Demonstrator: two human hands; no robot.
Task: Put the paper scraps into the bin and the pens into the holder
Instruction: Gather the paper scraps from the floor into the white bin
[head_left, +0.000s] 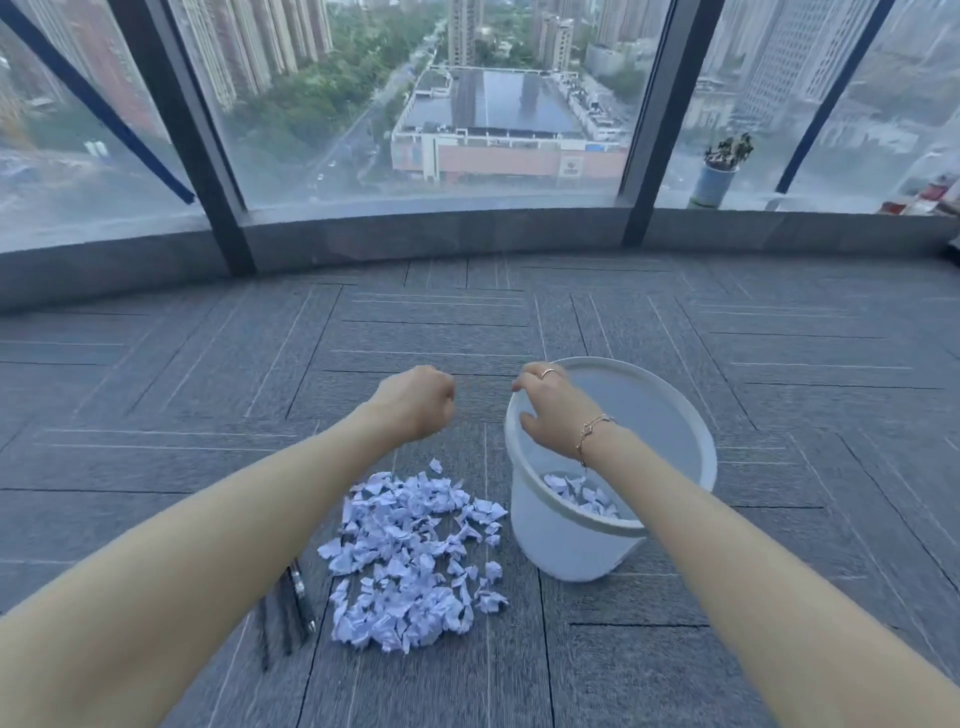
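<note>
While most of the paper scraps (410, 561) lie in a heap on the carpet floor (727, 649), a few are already down inside the white bin (571, 551), just to the right of the heap. So the scrap step looks only partly done.

The right hand (558, 410) hangs over the bin's left rim with its fingers (524, 384) bent downward. I cannot tell if they hold any scraps. The left hand (415, 402) is in the air beside the bin, curled into a loose fist, and I cannot tell if anything is inside it either.

Next, I think, a hand must go back down to the heap and scoop up more scraps (they are small and light, so some may slip out).

The pens (296, 608) lie on the floor left of the heap, partly hidden by the left arm. No holder shows.

The floor is grey carpet tiles with thin lines. Big windows (441, 104) look down on a city, and a small potted plant (719, 171) sits on the ledge.
</note>
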